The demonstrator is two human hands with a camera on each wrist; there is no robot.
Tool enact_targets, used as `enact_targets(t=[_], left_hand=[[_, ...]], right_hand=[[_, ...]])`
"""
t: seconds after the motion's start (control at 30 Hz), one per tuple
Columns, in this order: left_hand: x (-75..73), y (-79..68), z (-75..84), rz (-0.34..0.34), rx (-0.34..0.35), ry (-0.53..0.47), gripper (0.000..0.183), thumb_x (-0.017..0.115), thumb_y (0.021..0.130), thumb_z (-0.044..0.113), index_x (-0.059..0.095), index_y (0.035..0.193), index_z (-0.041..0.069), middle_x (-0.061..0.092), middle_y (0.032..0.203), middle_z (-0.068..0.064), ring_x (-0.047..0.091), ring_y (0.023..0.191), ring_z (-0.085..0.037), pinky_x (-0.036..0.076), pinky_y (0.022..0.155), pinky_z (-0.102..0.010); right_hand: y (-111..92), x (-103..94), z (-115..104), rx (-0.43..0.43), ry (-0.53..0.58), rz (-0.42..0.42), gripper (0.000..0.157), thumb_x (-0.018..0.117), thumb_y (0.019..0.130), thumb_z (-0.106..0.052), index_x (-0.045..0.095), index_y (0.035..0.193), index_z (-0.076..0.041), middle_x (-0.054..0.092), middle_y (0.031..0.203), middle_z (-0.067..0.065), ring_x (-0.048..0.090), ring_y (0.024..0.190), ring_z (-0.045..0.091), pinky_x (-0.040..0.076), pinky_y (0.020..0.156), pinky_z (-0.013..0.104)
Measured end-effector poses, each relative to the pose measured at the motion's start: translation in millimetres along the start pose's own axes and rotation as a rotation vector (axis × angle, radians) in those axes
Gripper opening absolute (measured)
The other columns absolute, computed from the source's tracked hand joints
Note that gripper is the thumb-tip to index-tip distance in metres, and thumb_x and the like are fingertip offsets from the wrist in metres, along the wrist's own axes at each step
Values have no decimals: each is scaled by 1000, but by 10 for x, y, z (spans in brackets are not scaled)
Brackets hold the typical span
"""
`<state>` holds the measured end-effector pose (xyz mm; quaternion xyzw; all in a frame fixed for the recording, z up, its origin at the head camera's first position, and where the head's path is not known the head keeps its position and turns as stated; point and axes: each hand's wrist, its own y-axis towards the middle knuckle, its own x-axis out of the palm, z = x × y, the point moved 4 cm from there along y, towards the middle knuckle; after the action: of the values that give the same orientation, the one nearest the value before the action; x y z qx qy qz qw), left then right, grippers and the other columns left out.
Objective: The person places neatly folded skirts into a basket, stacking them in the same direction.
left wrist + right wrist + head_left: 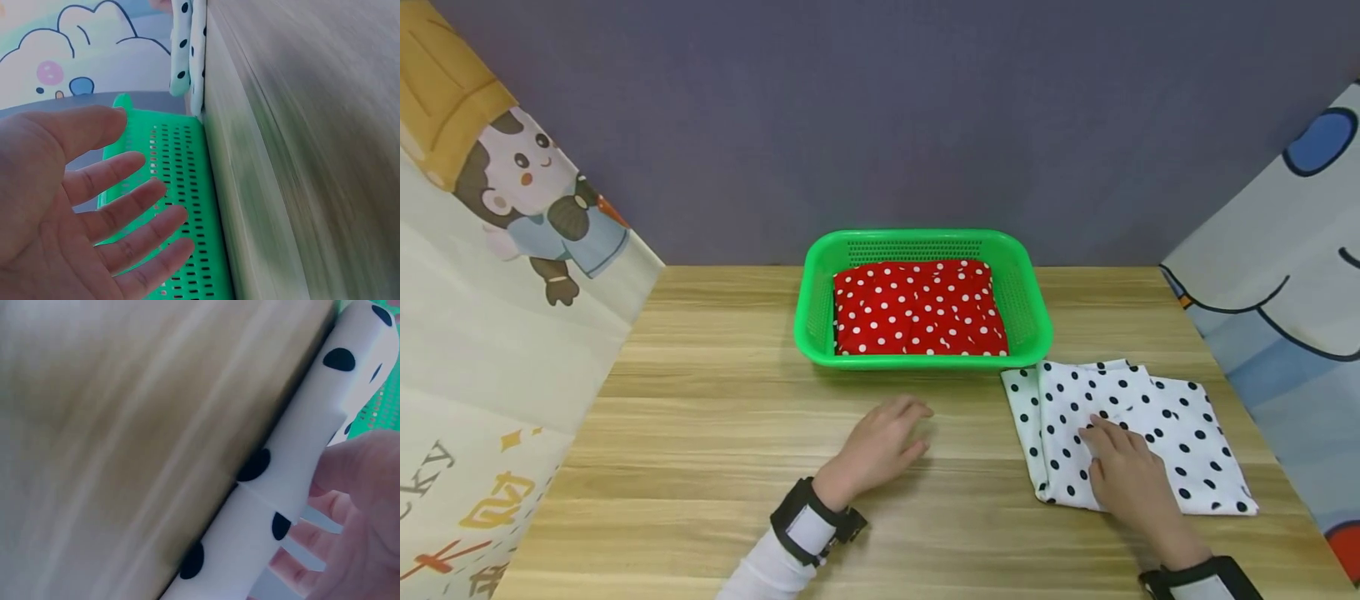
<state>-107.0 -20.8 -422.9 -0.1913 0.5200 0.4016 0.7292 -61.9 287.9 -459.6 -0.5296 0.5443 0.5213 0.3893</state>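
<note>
A white cloth with black dots (1187, 450) lies folded in layers on the right of the table. My right hand (1131, 479) rests on top of it, fingers lying over the fabric. In the right wrist view the thumb and fingers sit along the upper side of the folded cloth (281, 481). My left hand (876, 446) hovers over the wood in front of the basket, holding nothing. Its fingers are spread and relaxed in the left wrist view. Behind it stands a green plastic basket (917, 362) with a folded red cloth with white dots (917, 308) inside.
The wooden table (700, 467) meets a dark grey wall panel (925, 125) behind the basket. Cartoon-printed sheets flank both sides. The dotted cloth's back left corner lies right at the basket's front right corner.
</note>
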Motion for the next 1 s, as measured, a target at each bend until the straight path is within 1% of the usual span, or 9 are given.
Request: enact_targets(t=[0.2,0.27,0.43,0.67,0.8,0.9,1.0], left_hand=[[1,15,101,-32,48,22,40,65,84,26,57,120,10,55,123,-5,52,115,-20,44,96,-33],[-2,30,134,-43,57,30,41,65,85,27,56,121,11,54,124,-5,52,115,-20,43,96,-33],[9,79,206,-56,79,51,43,64,85,29,55,124,12,53,127,-5,52,116,-21,42,98,-34],[125,120,325,-100,136,83,43,63,85,28,54,125,14,51,131,-4,51,118,-20,42,98,-32],[209,103,415,-152,165,99,44,61,86,30,54,127,15,50,134,-4,48,122,-19,41,99,-32],[279,89,456,-189,158,129,46,62,86,33,54,127,15,49,134,-5,48,121,-19,41,99,-32],[323,74,447,-204,111,161,47,63,85,35,55,126,15,50,132,-5,51,117,-20,44,95,-31]], right_hand=[[-22,-4,-147,-9,16,-74,35,60,77,-4,59,113,-3,47,128,24,45,106,50,39,74,67],[-27,-3,-200,-21,31,-86,36,60,78,-5,60,114,-5,47,129,22,46,106,49,39,75,67],[-41,-2,-328,-68,65,-73,38,63,77,-7,61,115,-9,49,129,18,49,105,44,41,74,64],[-52,22,-494,-116,56,-68,39,68,75,-13,62,114,-12,51,128,16,52,104,39,43,75,61],[-38,64,-608,-137,51,-84,40,69,77,-19,62,115,-13,51,130,14,52,106,36,43,78,60],[-23,91,-697,-150,50,-99,40,69,78,-22,61,116,-15,50,131,12,51,108,34,43,79,59],[-12,105,-775,-160,53,-106,41,69,78,-25,61,117,-17,50,133,11,51,109,32,43,81,58]])
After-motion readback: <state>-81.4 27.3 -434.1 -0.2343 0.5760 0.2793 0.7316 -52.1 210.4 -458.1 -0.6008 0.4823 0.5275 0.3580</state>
